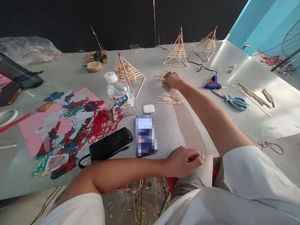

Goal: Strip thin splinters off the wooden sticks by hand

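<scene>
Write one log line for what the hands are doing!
right hand: on small sticks | left hand: closed, at table edge

The middle of the table (164, 62) lies bare between the right hand (172, 79) and the near edge, broken only by a loose pile of sticks (169, 99), an earbud case (148, 108) and a phone (145, 135). Leftward a water bottle (118, 90), a stick pyramid (127, 72), red cord (103, 123) and a black case (110, 144) block passage. Along the far edge two more pyramids (177, 50) stand. Toward the right edge a glue gun (212, 83) and scissors (235, 102) lie, with open surface between them.
</scene>
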`<state>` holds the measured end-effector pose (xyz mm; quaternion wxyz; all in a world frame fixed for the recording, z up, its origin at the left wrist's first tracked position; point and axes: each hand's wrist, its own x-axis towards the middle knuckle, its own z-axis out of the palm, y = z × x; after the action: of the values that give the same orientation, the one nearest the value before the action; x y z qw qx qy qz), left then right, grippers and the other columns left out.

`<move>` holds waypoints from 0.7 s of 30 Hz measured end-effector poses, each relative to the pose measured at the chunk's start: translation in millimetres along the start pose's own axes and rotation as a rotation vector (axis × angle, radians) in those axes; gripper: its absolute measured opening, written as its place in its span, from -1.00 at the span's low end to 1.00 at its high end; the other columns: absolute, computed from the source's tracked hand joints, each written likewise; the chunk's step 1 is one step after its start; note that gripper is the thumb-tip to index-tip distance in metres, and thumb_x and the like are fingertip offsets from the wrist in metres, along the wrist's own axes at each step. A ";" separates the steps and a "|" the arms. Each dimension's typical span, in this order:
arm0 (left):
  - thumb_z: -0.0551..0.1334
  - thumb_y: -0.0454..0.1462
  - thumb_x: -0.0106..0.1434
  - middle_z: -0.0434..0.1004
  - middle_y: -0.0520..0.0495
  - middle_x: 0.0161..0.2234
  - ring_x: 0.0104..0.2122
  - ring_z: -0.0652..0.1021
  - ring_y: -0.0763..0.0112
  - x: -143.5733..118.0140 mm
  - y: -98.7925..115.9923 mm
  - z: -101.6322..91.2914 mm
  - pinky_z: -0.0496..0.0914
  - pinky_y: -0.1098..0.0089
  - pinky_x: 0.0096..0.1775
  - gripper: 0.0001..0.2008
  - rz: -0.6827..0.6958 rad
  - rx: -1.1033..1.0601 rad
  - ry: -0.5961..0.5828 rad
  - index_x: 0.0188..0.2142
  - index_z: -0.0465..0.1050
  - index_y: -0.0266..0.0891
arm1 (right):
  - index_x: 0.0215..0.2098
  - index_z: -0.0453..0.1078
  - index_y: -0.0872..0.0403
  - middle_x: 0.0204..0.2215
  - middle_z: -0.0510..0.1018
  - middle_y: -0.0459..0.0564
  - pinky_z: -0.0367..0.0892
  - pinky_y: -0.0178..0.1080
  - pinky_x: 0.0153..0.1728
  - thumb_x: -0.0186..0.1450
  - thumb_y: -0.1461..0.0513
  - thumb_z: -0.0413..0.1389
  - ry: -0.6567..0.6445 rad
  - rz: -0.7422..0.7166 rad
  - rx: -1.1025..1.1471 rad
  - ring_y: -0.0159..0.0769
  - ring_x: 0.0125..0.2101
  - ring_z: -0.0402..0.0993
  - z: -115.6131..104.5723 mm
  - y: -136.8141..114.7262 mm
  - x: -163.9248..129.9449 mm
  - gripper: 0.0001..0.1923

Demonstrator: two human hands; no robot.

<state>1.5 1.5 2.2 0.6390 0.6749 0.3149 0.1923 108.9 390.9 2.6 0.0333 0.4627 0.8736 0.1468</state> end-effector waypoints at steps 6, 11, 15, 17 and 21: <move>0.18 -0.14 0.50 0.22 0.17 -0.64 -0.58 0.27 0.55 0.3 1.4 -1.2 0.11 0.45 -0.46 -0.66 -0.005 0.044 -0.011 -0.36 0.55 -0.26 | 0.18 0.55 0.35 0.09 0.62 0.46 0.33 0.12 0.15 0.54 0.26 -0.12 -0.020 0.012 -0.037 0.19 0.20 0.45 4.6 -8.7 23.4 -0.50; 0.17 -0.12 0.51 0.21 0.17 -0.63 -0.58 0.27 0.55 0.6 1.5 -1.7 0.09 0.44 -0.46 -0.64 -0.003 0.066 -0.010 -0.34 0.58 -0.26 | 0.12 0.60 0.33 0.02 0.64 0.43 0.36 0.12 0.13 0.53 0.27 -0.09 -0.072 0.036 -0.097 0.20 0.18 0.50 -0.2 -12.2 28.9 -0.53; 0.17 -0.12 0.50 0.19 0.16 -0.63 -0.59 0.25 0.54 0.8 0.8 -1.8 0.08 0.44 -0.48 -0.64 -0.001 0.067 -0.004 -0.35 0.59 -0.26 | 0.10 0.61 0.31 -0.01 0.65 0.44 0.38 0.12 0.13 0.54 0.25 -0.04 -0.038 0.039 -0.089 0.19 0.16 0.52 -4.5 -15.5 26.5 -0.56; 0.17 -0.12 0.49 0.20 0.16 -0.63 -0.60 0.24 0.54 0.9 0.0 -2.4 0.08 0.44 -0.48 -0.64 0.003 0.052 0.001 -0.35 0.58 -0.26 | 0.07 0.62 0.30 -0.03 0.66 0.43 0.39 0.11 0.12 0.55 0.25 -0.03 -0.026 0.041 -0.084 0.17 0.15 0.53 -8.2 -15.4 24.4 -0.58; 0.15 -0.09 0.49 0.20 0.16 -0.65 -0.60 0.24 0.52 1.6 -1.7 -3.8 0.08 0.44 -0.49 -0.62 0.004 -0.045 0.022 -0.35 0.54 -0.26 | 0.06 0.62 0.24 -0.04 0.66 0.36 0.40 0.17 0.13 0.60 0.17 -0.06 0.047 0.036 -0.051 0.16 0.14 0.55 -21.8 -8.7 17.1 -0.56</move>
<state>-0.1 5.4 0.8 0.6502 0.6588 0.3160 0.2082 88.0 395.4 22.2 0.0218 0.4738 0.8617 0.1805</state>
